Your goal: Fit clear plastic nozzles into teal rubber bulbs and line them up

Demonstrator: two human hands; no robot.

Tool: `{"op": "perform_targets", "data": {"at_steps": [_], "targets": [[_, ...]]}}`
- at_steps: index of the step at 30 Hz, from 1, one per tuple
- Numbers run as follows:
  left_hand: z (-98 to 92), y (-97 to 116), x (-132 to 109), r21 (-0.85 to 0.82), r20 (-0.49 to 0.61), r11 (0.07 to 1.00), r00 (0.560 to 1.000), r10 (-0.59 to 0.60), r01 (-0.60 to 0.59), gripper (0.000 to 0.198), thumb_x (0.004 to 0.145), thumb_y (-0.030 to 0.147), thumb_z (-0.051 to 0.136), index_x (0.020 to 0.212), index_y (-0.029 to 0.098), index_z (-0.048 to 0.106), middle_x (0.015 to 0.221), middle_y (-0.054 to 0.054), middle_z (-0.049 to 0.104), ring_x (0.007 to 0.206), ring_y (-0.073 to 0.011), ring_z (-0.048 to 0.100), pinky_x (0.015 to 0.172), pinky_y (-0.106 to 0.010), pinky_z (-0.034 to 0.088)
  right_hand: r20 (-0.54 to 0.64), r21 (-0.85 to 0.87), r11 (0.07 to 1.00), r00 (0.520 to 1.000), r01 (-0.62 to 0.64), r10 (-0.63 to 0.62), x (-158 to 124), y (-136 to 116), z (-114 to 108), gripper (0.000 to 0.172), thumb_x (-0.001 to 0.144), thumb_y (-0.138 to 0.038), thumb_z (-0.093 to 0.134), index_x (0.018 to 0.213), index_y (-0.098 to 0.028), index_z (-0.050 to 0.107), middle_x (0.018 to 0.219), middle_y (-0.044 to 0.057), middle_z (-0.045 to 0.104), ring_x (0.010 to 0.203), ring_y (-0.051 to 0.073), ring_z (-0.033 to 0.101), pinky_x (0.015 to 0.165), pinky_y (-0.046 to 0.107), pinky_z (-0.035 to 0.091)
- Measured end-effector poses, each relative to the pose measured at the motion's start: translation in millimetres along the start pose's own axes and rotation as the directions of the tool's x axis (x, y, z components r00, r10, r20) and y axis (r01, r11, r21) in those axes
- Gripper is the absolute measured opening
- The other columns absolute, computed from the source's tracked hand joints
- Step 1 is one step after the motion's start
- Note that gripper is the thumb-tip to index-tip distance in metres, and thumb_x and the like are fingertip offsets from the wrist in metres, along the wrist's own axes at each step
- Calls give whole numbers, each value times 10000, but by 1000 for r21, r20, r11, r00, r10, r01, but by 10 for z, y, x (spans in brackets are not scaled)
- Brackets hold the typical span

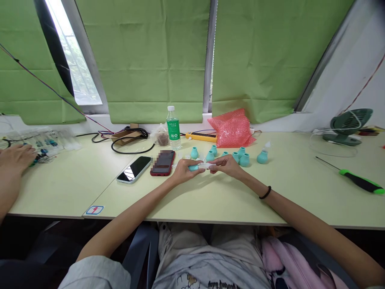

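Note:
Both my hands meet over the table's middle. My left hand (184, 168) is closed round a small teal rubber bulb (194, 167). My right hand (226, 164) pinches a clear plastic tip (207, 165) that points into the bulb. Just behind my hands several more teal bulbs (240, 156) stand on the pale table (210, 200), one of them (262, 156) a little apart to the right with a clear tip on it.
Two phones (134, 169) (163, 162) lie left of my hands. Behind stand a water bottle (173, 128), pink bubble wrap (231, 128), black cables (126, 138) and a yellow power strip (201, 137). A green-handled screwdriver (357, 180) and small fan (349, 126) are right. Another person's hand (13, 158) rests far left.

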State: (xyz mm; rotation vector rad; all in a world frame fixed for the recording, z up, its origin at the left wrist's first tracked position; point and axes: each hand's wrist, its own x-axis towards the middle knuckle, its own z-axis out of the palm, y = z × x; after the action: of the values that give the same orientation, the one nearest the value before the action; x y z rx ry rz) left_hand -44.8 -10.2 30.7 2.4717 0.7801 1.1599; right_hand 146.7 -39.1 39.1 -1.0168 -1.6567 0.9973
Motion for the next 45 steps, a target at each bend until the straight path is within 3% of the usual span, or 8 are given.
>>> {"op": "perform_targets", "data": {"at_steps": [8, 18, 25, 31, 35, 38, 41, 45], "targets": [[-25, 40, -6, -141, 132, 984, 987, -90, 109, 372, 652, 390, 559, 892, 114, 626, 909, -75, 622, 789, -205, 576, 657, -248, 435, 106, 45, 999, 994, 5, -10, -38, -27, -9, 356, 514, -287, 678, 828, -123, 645, 618, 52, 655, 566, 168, 610, 601, 346, 519], [29, 53, -43, 47, 55, 999, 998, 2, -5, 348, 673, 404, 535, 863, 131, 638, 824, -99, 642, 662, -176, 582, 581, -246, 417, 160, 87, 994, 986, -59, 44, -20, 7, -22, 404, 509, -323, 676, 845, -102, 640, 595, 66, 649, 555, 170, 610, 612, 358, 514], [90, 87, -54, 49, -1, 998, 999, 39, -39, 325, 683, 384, 532, 874, 141, 631, 778, -74, 650, 633, -161, 579, 564, -238, 413, 168, 93, 993, 984, -77, 61, -17, 2, -49, 412, 515, -321, 677, 859, -99, 636, 600, 67, 650, 565, 171, 608, 622, 366, 511], [112, 88, -21, -73, -24, 997, 1000, 6, -7, 314, 701, 377, 511, 898, 157, 620, 953, -51, 611, 838, -190, 568, 711, -255, 432, 41, 143, 989, 999, -24, 18, -33, -32, 21, 368, 526, -322, 675, 817, -98, 643, 577, 56, 643, 549, 172, 604, 597, 359, 510], [114, 93, 55, -125, 16, 992, 1000, -22, 24, 348, 766, 373, 413, 1005, 169, 564, 989, -32, 592, 883, -172, 543, 759, -258, 417, -114, 99, 995, 993, 15, -4, 2, -97, 33, 377, 537, -377, 656, 801, -108, 639, 573, 52, 634, 500, 148, 578, 530, 308, 496], [70, 93, 109, -110, 22, 994, 1000, 19, -17, 365, 821, 325, 318, 1106, 167, 482, 1013, -49, 564, 906, -151, 513, 796, -266, 390, -260, 0, 997, 963, 71, -68, 88, -157, -66, 327, 581, -425, 606, 668, -110, 621, 556, 60, 614, 408, 99, 501, 438, 251, 441], [5, 39, 153, 31, -18, 998, 998, 56, -56, 347, 816, 301, 337, 1110, 176, 473, 1007, -66, 541, 910, -154, 484, 796, -282, 375, -394, -206, 973, 901, 105, -181, 191, -197, -248, 316, 618, -433, 559, 542, -125, 555, 462, 31, 542, 364, 78, 428, 385, 224, 364], [-28, -108, 239, 400, 84, 914, 996, 32, -63, 271, 775, 285, 404, 944, 173, 583, 884, -73, 545, 859, -186, 451, 746, -311, 371, -376, -562, 825, 869, 61, -321, 286, -172, -472, 267, 607, -380, 555, 499, -137, 521, 436, -3, 476, 416, 86, 425, 423, 217, 331]]}}
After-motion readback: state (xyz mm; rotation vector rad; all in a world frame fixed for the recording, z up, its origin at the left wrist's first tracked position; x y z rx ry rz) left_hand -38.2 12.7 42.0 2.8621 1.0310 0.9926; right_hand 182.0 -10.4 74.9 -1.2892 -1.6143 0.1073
